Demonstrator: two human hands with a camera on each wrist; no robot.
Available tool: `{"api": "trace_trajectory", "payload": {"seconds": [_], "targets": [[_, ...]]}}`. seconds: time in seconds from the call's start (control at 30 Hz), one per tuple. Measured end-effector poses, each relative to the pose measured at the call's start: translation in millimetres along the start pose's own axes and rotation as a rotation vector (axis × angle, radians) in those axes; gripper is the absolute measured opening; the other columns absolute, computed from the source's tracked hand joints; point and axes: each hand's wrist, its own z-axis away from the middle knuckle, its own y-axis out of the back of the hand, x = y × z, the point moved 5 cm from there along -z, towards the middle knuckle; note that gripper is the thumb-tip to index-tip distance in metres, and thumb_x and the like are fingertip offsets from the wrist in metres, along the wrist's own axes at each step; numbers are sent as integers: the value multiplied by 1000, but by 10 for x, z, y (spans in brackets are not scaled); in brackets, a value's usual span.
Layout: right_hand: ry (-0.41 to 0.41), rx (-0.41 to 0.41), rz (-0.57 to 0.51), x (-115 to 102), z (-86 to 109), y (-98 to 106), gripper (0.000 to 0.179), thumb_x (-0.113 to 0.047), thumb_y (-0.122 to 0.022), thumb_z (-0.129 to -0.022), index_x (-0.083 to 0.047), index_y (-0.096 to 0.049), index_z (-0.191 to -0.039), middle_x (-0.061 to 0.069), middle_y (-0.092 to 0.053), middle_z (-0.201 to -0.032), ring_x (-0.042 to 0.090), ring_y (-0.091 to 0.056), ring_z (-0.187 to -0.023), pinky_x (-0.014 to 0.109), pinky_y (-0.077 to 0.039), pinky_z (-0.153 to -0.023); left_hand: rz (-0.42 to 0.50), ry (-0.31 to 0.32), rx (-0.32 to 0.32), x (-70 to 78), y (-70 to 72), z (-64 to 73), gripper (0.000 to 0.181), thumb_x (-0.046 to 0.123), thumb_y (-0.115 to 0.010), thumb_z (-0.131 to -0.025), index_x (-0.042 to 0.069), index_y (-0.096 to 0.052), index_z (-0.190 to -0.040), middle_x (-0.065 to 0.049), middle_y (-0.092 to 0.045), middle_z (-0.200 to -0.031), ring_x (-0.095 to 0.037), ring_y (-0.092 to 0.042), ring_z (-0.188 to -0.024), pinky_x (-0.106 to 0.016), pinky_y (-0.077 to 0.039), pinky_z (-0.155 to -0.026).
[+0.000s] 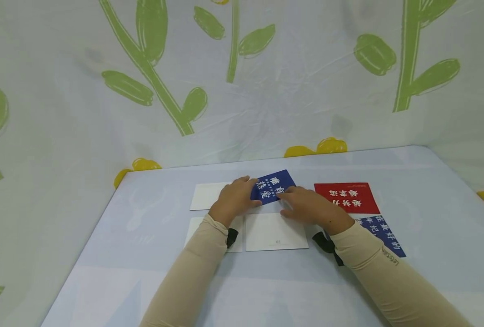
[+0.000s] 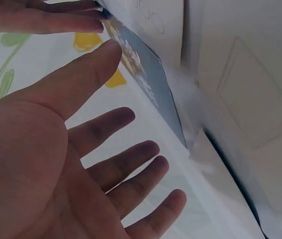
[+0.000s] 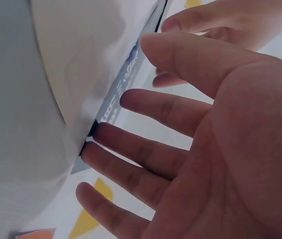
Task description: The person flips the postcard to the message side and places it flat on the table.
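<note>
A blue card [image 1: 269, 186] with white lettering lies at a slant in the back middle, between my two hands. My left hand [image 1: 237, 196] is at its left edge; in the left wrist view the fingers [image 2: 131, 164] are spread and fairly straight, with the thumb near the card. My right hand [image 1: 309, 206] is at the card's right side. Its fingertips [image 3: 97, 130] reach the card's edge in the right wrist view, without curling round it. Just in front of the blue card is a white card [image 1: 276, 234].
On the right lie a red card [image 1: 348, 204] and another blue card [image 1: 382, 231], partly covered by my right forearm. Two more white cards, one at the back [image 1: 207, 195] and one in front [image 1: 235, 243], lie on the left. A leaf-patterned cloth [image 1: 286, 100] rises behind the table [image 1: 143, 254].
</note>
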Motion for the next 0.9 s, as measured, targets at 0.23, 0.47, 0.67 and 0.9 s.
{"api": "trace_trajectory", "payload": {"seconds": [0.23, 0.47, 0.67, 0.9], "targets": [[16, -1, 7, -15, 14, 1, 60, -35, -69, -93, -14, -52, -147, 18, -57, -141, 37, -56, -130, 52, -52, -100, -14, -29, -24, 22, -36, -23, 69, 43, -69, -93, 18, -43, -152, -11, -39, -160, -27, -38, -148, -51, -36, -117], [25, 1, 22, -29, 19, 1, 59, -36, -70, -93, -15, -52, -146, 18, -58, -139, 36, -57, -128, 51, -52, -100, -37, -51, -30, 25, -66, -24, 69, 44, -69, -93, 17, -45, -151, -12, -40, -159, -29, -39, -147, -48, -36, -118], [17, -16, 27, -33, 23, 11, 59, -35, -69, -94, -15, -52, -147, 18, -58, -140, 36, -56, -129, 51, -52, -101, -38, -65, -46, 20, -111, -41, 74, 50, -70, -90, 15, -45, -151, -12, -41, -158, -29, -38, -147, -47, -29, -122], [31, -15, -15, 13, 2, 51, 58, -35, -67, -95, -16, -52, -147, 19, -58, -140, 37, -57, -128, 50, -54, -98, -36, -65, -44, 18, -140, -58, 74, 50, -71, -89, 16, -46, -151, -12, -42, -157, -30, -40, -146, -46, -28, -122]]}}
